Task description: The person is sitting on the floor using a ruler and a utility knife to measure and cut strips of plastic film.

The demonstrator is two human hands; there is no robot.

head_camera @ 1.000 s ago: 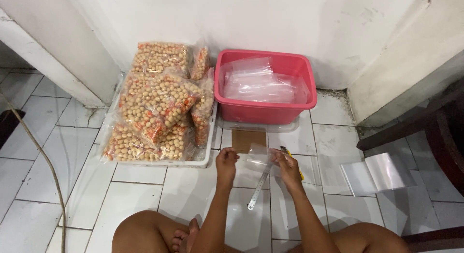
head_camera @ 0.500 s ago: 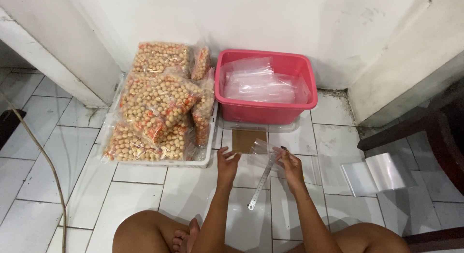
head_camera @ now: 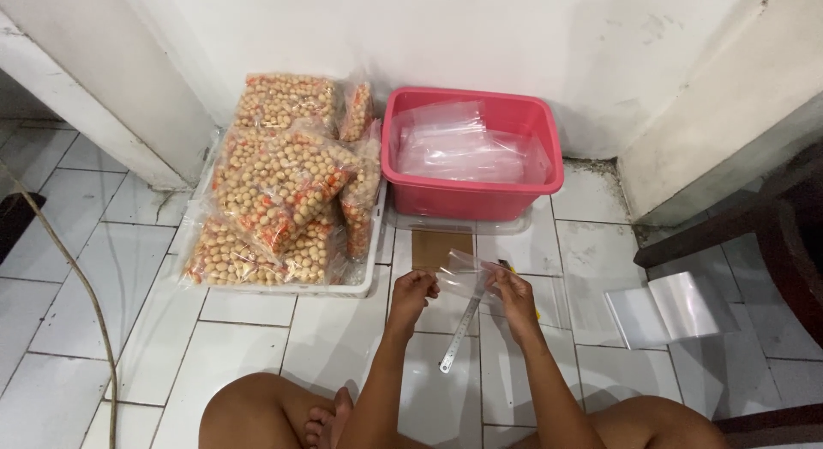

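Both hands hold one clear plastic bag above the tiled floor.

We see the clear plastic bag [head_camera: 463, 273] pinched by the left hand [head_camera: 413, 288] at one edge and by the right hand [head_camera: 512, 288] at the other, just over a metal ruler [head_camera: 459, 335] and a brown card [head_camera: 441, 248] lying on the white tiled floor [head_camera: 257, 346]. Behind stands a pink basin [head_camera: 471, 196] with more clear bags, and beside it a white tray [head_camera: 360, 286] piled with packed round snacks [head_camera: 279, 183].

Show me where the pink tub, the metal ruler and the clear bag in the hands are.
pink tub [head_camera: 480, 200], head view, on its front wall.
metal ruler [head_camera: 457, 337], head view, mid-length on the floor tile.
clear bag [head_camera: 463, 273], head view, on the film between the two hands.
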